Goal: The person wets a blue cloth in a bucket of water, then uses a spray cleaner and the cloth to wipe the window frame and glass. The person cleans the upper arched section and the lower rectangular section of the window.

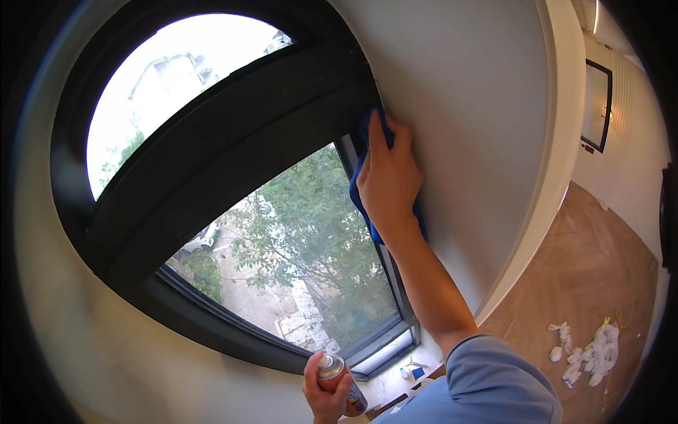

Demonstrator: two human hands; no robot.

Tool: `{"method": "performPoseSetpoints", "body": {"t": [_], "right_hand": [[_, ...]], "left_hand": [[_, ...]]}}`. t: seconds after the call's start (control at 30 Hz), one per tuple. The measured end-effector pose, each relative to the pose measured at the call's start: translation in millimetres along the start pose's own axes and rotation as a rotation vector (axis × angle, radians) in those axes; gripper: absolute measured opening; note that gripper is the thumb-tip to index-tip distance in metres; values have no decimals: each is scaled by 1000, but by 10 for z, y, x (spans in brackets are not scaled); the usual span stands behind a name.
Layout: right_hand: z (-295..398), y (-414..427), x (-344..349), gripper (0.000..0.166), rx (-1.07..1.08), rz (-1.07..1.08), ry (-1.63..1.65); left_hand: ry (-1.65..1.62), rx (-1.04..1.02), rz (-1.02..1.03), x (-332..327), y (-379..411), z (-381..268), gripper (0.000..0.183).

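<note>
A blue cloth (362,196) is pressed by my right hand (391,177) against the right side of the black window frame (233,143), where it meets the wall. The arm is stretched upward, and part of the cloth hangs below the hand. Low in the view, my left hand (327,395) grips an orange and silver aerosol can (341,379), its white nozzle up and the index finger at the nozzle. Behind the can is the lower window pane (302,254), with trees and paving outside. An arched pane (164,79) lies above the thick crossbar.
A white sill (389,379) below holds a small white container (405,372), a blue item (418,373) and a small tool. Crumpled white plastic (598,352) lies on the wooden floor (577,254) at right. A black-framed panel (597,106) is on the far wall.
</note>
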State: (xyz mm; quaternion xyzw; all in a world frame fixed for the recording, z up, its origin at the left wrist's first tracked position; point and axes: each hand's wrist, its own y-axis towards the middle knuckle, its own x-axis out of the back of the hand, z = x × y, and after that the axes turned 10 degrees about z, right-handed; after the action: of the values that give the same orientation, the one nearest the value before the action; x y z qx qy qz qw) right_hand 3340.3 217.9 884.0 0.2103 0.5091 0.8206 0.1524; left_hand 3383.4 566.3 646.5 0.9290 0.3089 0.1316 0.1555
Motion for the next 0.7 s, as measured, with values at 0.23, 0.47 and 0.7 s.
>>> {"method": "performPoseSetpoints", "body": {"t": [0.23, 0.47, 0.7], "right_hand": [[58, 157, 21, 53, -24, 22, -20], [208, 346, 106, 53, 29, 0, -12], [98, -55, 81, 52, 149, 103, 92]], "left_hand": [[219, -57, -18, 2, -46, -153, 68], [31, -12, 11, -21, -122, -99, 74], [288, -96, 64, -20, -73, -220, 70]]}}
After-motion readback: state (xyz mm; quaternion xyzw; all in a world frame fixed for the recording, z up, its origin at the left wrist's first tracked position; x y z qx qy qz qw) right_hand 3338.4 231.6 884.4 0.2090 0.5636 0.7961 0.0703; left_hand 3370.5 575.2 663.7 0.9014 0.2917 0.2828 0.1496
